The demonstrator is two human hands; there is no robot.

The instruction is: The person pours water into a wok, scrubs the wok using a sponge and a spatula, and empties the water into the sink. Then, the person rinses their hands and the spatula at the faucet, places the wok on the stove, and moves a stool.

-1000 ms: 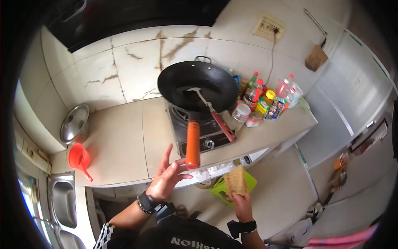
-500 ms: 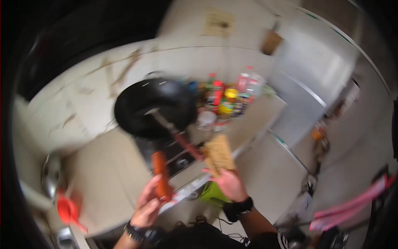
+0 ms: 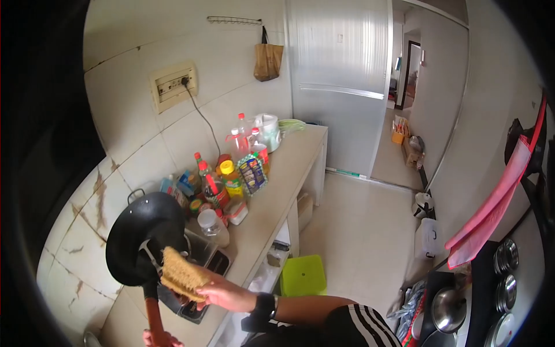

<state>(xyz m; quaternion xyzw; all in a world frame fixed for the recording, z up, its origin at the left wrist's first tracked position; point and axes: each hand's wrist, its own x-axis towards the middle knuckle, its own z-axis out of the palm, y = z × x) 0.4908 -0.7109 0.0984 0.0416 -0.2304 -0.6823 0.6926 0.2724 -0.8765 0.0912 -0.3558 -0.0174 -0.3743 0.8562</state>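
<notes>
A black wok (image 3: 130, 237) is over the stove (image 3: 217, 263), its handle (image 3: 154, 315) pointing down toward me. My left hand (image 3: 162, 340), partly cut off by the lower edge, is wrapped round that wooden handle. My right hand (image 3: 228, 294) holds a tan, fibrous loofah pad (image 3: 184, 274) between thumb and fingers, near the wok's right rim. The metal head of a spatula (image 3: 149, 250) lies inside the wok. Its handle runs behind the loofah pad, and I cannot tell whether my right hand grips it too.
Behind the wok, several sauce bottles (image 3: 232, 179), a clear jar (image 3: 214, 228) and a white container (image 3: 267, 133) crowd the counter (image 3: 289, 173). A green stool (image 3: 303, 276) stands on the floor. At right, a pink cloth (image 3: 494, 202) hangs above metal pans (image 3: 448, 309).
My view has swung right, bringing the doorway and shelves further in. The wok and both hands now appear lower left. The loofah pad has come closer to the wok; the left hand keeps the handle.
</notes>
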